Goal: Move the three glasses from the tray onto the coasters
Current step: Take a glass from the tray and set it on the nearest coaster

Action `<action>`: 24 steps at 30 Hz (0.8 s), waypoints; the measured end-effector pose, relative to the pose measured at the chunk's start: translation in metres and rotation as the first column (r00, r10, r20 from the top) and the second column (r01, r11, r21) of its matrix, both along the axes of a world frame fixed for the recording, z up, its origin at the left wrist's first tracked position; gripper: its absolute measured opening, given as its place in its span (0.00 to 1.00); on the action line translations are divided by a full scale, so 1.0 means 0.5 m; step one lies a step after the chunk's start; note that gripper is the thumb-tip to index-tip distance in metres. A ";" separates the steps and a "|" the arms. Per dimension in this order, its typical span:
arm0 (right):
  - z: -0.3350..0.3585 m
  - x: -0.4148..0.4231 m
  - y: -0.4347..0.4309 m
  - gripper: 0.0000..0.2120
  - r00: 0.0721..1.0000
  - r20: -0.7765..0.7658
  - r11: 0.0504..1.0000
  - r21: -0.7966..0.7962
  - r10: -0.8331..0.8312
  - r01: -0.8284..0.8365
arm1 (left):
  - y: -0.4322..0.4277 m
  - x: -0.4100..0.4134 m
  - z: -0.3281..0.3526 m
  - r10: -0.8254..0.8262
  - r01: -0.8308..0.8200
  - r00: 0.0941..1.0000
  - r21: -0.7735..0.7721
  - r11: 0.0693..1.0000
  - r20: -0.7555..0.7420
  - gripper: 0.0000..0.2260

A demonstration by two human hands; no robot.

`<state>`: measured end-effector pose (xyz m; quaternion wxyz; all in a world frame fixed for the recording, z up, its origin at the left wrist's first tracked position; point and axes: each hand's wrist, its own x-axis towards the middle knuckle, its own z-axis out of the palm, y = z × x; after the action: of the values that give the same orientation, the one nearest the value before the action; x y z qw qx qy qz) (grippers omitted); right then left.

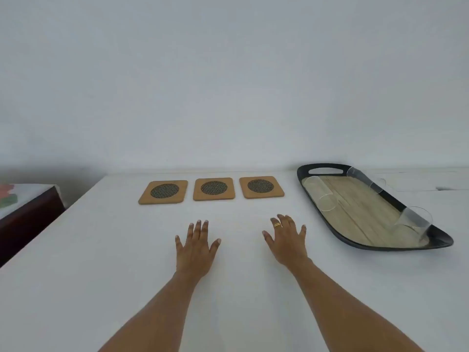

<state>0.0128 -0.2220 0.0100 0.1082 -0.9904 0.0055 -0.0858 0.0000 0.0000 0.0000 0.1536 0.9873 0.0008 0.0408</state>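
Three square wooden coasters with dark mesh centres lie in a row on the white table: the left coaster (163, 192), the middle coaster (214, 188) and the right coaster (261, 187). To their right sits a black-rimmed tray (360, 219) with a wood-look floor. Three clear glasses stand on it: one at the near left (320, 193), one at the far rim (363, 179), one at the near right end (414, 220). My left hand (196, 246) and my right hand (286, 240) rest flat on the table in front of the coasters, fingers spread, holding nothing.
A plain white wall rises right behind the table (101, 262). At the far left, beyond the table's edge, stands a dark wooden piece of furniture (28, 214) with a patterned cloth on top.
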 end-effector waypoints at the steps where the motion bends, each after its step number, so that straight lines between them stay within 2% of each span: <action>1: 0.003 0.008 -0.013 0.25 1.000 0.009 1.000 -0.011 -0.027 0.027 | 0.001 0.008 -0.002 0.000 0.000 1.000 0.011 1.000 -0.008 0.28; 8: 0.015 0.073 -0.101 0.25 0.980 0.040 0.980 -0.035 -0.194 0.196 | -0.006 0.065 -0.026 -0.024 0.027 0.997 0.042 0.999 -0.068 0.28; 15: 0.033 0.128 -0.174 0.26 0.930 0.043 0.929 0.084 -0.365 0.360 | -0.019 0.132 -0.039 -0.023 0.026 0.995 0.030 0.999 -0.097 0.28; 24: 0.040 0.179 -0.221 0.30 0.886 0.062 0.878 0.183 -0.460 0.443 | -0.027 0.189 -0.042 -0.009 0.013 0.996 0.043 0.999 -0.086 0.27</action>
<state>0.1025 -0.3324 0.0299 0.1662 -0.9437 0.2376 -0.1594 0.0944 -0.0137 -0.0211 0.1320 0.9912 0.0011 -0.0022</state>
